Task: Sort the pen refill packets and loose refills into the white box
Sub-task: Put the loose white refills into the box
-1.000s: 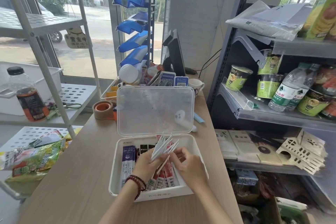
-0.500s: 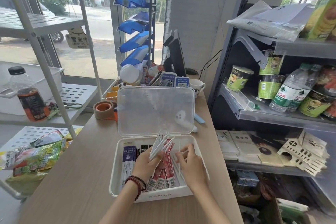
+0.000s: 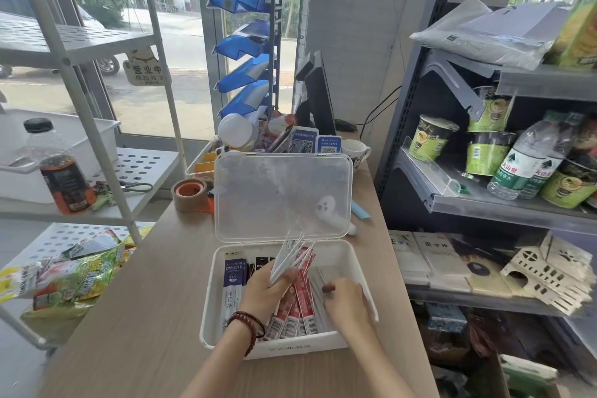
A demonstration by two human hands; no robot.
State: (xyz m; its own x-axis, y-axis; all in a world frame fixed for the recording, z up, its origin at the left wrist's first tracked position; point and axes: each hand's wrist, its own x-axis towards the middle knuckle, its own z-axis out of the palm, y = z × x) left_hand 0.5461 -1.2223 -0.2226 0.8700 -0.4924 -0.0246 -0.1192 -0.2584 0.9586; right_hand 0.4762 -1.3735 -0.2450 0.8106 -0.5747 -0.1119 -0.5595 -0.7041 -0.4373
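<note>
The white box [image 3: 361,265] sits open on the wooden counter, its clear lid [image 3: 282,194] standing upright behind it. My left hand [image 3: 266,291] is inside the box and grips a fanned bundle of loose white refills [image 3: 289,257] that points up and to the right. Red refill packets [image 3: 298,307] lie in the middle of the box, with a purple packet [image 3: 233,281] at the left. My right hand [image 3: 347,304] is low in the box's right side, fingers curled down among thin loose refills [image 3: 318,281]; what it pinches is hidden.
A tape roll [image 3: 190,194] and an organiser tray [image 3: 203,161] stand behind the box, with a mug [image 3: 355,152] and a monitor [image 3: 318,97] further back. A grey shelf [image 3: 484,200] with cups and bottles is close on the right. A white rack [image 3: 126,171] stands left.
My right hand has moved from the fanned refills down into the box's right side. The left hand keeps the bundle, lowered slightly.
</note>
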